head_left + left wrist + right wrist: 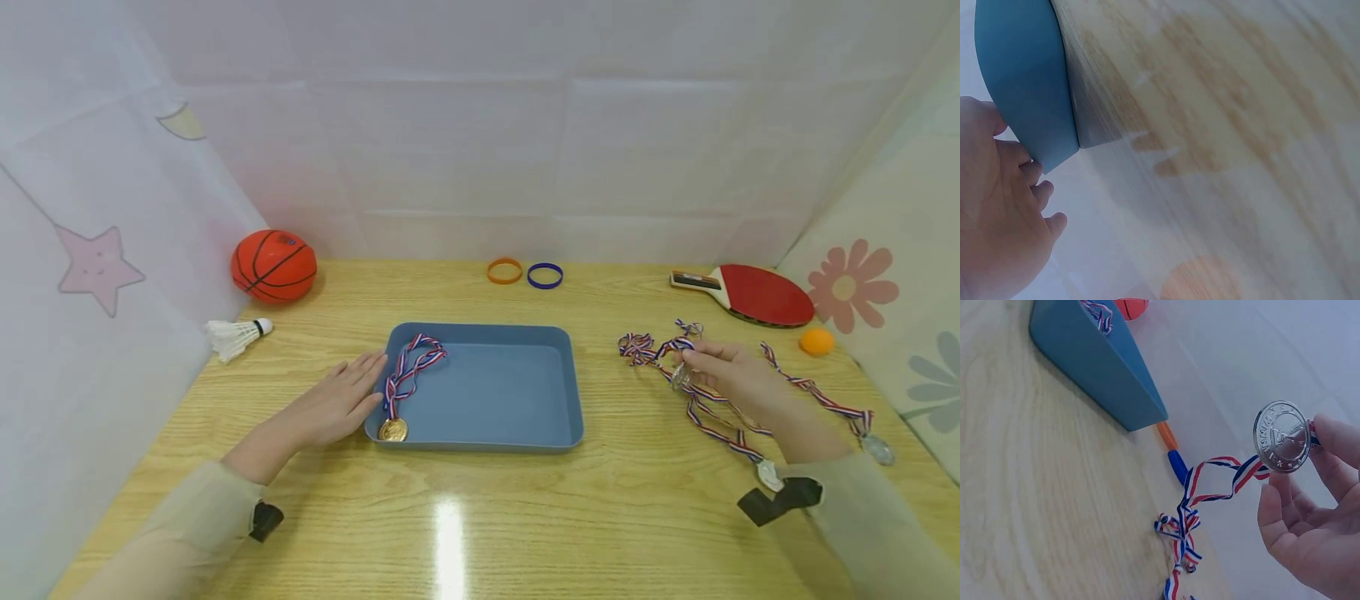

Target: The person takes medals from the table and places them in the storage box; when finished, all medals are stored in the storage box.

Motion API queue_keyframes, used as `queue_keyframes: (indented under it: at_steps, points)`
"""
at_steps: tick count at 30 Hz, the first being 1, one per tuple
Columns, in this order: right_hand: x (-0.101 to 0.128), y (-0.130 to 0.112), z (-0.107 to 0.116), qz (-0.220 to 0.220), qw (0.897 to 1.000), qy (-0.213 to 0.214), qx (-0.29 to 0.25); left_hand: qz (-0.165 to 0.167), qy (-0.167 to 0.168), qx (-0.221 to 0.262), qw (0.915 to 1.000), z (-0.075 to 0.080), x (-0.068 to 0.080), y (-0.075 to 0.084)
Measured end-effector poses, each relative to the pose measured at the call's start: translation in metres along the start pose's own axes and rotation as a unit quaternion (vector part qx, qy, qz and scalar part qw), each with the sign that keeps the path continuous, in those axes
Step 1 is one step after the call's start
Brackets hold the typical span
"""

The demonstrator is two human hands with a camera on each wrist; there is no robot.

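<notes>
Red paddle (pixel 768 296) beyond right hand (pixel 738 382)

The round silver metal medal (pixel 1282 437) had a fabric ribbon (pixel 1247 474) striped lengthwise in red, white and blue

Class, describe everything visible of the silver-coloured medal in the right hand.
The silver-coloured medal is a round, shiny, metallic-looking disc with a raised rim, a central relief, and letters and stars around it. Red, white and blue striped ribbon shows behind it and at the edge where the right hand holds it. It is held above the table, to the right of the blue tray.
</notes>
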State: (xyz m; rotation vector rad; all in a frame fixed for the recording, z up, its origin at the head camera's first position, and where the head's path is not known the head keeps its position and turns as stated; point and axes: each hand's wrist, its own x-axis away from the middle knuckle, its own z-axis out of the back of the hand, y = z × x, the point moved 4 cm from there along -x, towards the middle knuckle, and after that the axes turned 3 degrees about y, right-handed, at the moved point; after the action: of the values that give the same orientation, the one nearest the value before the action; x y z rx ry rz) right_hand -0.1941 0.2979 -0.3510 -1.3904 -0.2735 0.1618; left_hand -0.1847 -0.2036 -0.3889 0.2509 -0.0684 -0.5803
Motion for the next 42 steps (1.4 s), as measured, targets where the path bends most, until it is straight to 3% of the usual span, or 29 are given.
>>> queue_keyframes:
  at_steps: [2, 4, 6, 13, 28, 37, 42]
  points:
    - [-0.004, -0.010, -0.002, 0.036, 0.997, -0.027, -0.067, 0.000, 0.000, 0.001, 1.0000, 0.000, 0.000, 0.001]
    - [-0.010, -0.019, -0.005, 0.071, 0.987, -0.064, -0.130, 0.000, 0.000, 0.000, 1.0000, 0.001, 0.000, 0.001]
    - [-0.014, -0.028, -0.007, 0.102, 0.977, -0.090, -0.162, 0.000, -0.001, 0.001, 1.0000, 0.001, 0.000, 0.002]
    - [-0.025, -0.058, -0.014, 0.125, 0.966, -0.069, -0.216, 0.003, -0.003, 0.003, 1.0000, 0.001, 0.001, 0.002]
    - [-0.042, -0.131, -0.050, 0.190, 0.960, -0.122, -0.166, 0.003, -0.002, 0.000, 1.0000, 0.002, 0.001, 0.002]
    - [-0.053, -0.169, -0.092, 0.203, 0.956, -0.144, -0.152, 0.002, -0.001, 0.000, 1.0000, 0.001, 0.001, 0.001]
    - [-0.063, -0.178, -0.120, 0.195, 0.961, -0.145, -0.131, 0.003, -0.002, 0.000, 1.0000, 0.002, 0.001, 0.003]
